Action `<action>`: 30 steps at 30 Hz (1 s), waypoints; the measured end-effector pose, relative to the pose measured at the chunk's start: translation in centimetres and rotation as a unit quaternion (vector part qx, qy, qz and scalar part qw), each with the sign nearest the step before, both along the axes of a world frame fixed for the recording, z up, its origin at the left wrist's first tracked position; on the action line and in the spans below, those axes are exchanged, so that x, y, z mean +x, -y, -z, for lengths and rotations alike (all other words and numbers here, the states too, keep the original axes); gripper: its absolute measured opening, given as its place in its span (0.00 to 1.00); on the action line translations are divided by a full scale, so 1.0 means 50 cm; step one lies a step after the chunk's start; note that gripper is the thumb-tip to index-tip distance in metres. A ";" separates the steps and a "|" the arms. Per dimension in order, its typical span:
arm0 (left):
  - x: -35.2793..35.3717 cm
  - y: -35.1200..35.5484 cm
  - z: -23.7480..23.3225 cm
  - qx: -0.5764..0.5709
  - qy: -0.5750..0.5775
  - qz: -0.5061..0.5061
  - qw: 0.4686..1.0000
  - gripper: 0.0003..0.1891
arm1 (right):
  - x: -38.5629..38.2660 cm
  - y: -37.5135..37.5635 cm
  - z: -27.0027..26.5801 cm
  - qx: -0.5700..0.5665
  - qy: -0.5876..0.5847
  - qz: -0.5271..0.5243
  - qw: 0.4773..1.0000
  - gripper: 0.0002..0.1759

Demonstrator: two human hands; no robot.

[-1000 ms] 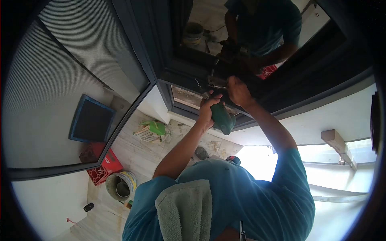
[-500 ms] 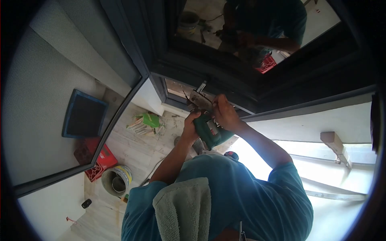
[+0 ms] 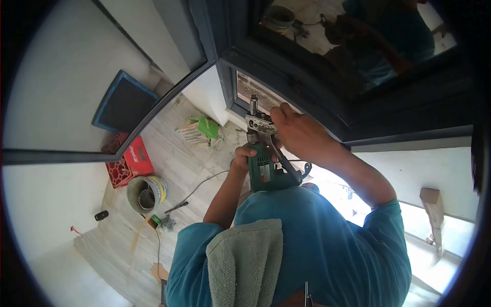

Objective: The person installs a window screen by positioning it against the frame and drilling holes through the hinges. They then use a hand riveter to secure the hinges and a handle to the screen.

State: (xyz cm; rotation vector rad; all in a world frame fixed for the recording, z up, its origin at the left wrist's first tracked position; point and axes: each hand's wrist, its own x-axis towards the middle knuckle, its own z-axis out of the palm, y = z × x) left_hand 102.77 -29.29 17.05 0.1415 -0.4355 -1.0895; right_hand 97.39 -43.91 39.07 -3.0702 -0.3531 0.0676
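A green power drill [image 3: 261, 171] stands nearly upright in front of my chest, its chuck pointing toward the dark window frame. My left hand [image 3: 242, 157] is closed around the drill's body just below the chuck. A silver metal attachment [image 3: 260, 124] with a short cylindrical nose sits at the front of the drill. The fingers of my right hand [image 3: 299, 130] are wrapped round the right end of this attachment. Part of the metal and its lever are hidden behind that hand. A dark cord loops beside the drill.
A dark window frame [image 3: 302, 94] with reflecting glass rises ahead. At left are a mesh-panel frame [image 3: 169, 104], a red crate [image 3: 134, 158] and a bucket [image 3: 134, 197]. A green dustpan-like piece [image 3: 208, 128] lies on the floor. A wooden block [image 3: 432, 207] juts out at right.
The drill and its attachment have swung from a tilt to nearly upright. My right hand has moved from beside the drill body onto the attachment's right end. The camera view has shifted.
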 end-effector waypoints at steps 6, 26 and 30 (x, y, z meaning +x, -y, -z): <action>-0.008 -0.028 -0.010 0.115 0.103 -0.061 0.986 0.43 | -0.052 -0.001 -0.041 0.011 -0.032 -0.041 0.999 0.13; -0.084 -0.016 0.013 0.294 0.321 -0.241 0.867 0.36 | 0.011 0.069 0.143 0.353 -0.161 0.062 0.919 0.09; -0.100 0.015 0.036 0.329 0.508 -0.339 0.721 0.43 | 0.013 0.095 0.145 0.395 -0.243 0.137 0.875 0.08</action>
